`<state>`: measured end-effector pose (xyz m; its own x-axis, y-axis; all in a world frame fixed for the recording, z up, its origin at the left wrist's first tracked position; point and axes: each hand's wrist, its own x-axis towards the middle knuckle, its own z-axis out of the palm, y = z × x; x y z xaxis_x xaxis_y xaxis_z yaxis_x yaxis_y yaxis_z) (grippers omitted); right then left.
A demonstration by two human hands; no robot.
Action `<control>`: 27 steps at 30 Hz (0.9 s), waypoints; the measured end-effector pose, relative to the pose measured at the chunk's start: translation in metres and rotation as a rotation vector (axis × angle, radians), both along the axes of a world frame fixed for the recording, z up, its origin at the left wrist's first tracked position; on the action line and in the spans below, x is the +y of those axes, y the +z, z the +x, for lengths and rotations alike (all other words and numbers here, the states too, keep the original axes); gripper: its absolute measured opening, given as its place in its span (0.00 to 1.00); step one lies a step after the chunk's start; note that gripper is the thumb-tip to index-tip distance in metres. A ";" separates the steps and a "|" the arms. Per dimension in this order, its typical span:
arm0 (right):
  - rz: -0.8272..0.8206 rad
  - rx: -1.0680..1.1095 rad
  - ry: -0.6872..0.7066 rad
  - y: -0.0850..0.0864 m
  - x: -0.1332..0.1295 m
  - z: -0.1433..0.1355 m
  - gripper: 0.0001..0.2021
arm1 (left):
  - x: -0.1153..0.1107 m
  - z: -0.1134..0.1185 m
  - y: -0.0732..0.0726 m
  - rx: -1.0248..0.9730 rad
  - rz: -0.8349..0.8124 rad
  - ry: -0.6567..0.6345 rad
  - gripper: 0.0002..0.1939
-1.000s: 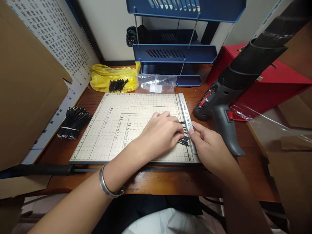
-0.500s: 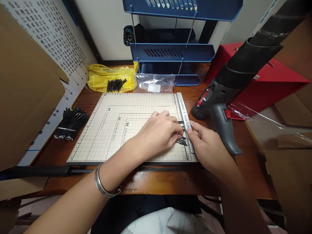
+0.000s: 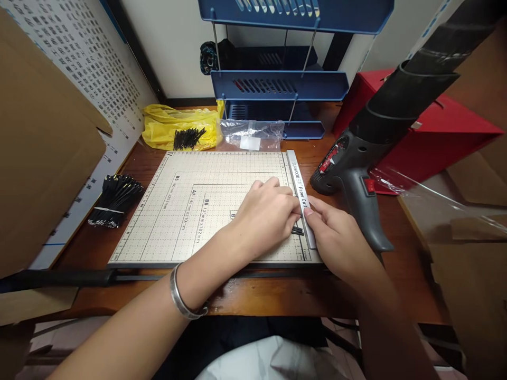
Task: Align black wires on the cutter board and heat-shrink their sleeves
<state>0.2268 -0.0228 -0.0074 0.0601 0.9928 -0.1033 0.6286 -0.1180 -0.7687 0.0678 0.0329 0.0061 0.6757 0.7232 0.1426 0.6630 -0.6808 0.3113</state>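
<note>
A paper cutter board (image 3: 158, 221) with a printed grid lies flat on the wooden desk, a metal strip (image 3: 298, 182) along its right side. My left hand (image 3: 273, 211), a bracelet on its wrist, is closed on short black pieces (image 3: 298, 230) beside the strip; some ends stick out below the fingers. My right hand (image 3: 336, 232) is closed at the strip's outer edge, thumb on it; whatever its fingers hold is hidden. The cutter's black handle (image 3: 79, 278) lies along the front left.
A tied black bundle (image 3: 114, 200) lies left of the board. Behind are a yellow bag (image 3: 158, 126) with black pieces, a clear bag (image 3: 269, 134) and blue trays (image 3: 277, 85). A grey tool (image 3: 364, 211) and red box (image 3: 415, 158) stand right.
My left hand has moved slightly right, closer to the metal strip, and covers more of the black pieces. My right hand has stayed almost still.
</note>
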 end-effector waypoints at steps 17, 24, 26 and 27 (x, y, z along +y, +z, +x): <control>-0.049 0.002 -0.016 -0.002 0.001 0.002 0.16 | -0.021 -0.019 -0.003 -0.026 0.050 0.070 0.08; -0.051 -0.019 0.002 -0.002 0.000 0.003 0.18 | -0.021 -0.011 -0.007 -0.040 0.055 0.131 0.08; -0.052 -0.011 0.011 -0.002 0.000 0.003 0.19 | -0.021 -0.012 -0.007 -0.045 0.055 0.135 0.08; -0.056 -0.011 0.014 -0.002 0.000 0.003 0.19 | -0.022 -0.012 -0.008 -0.049 0.057 0.135 0.08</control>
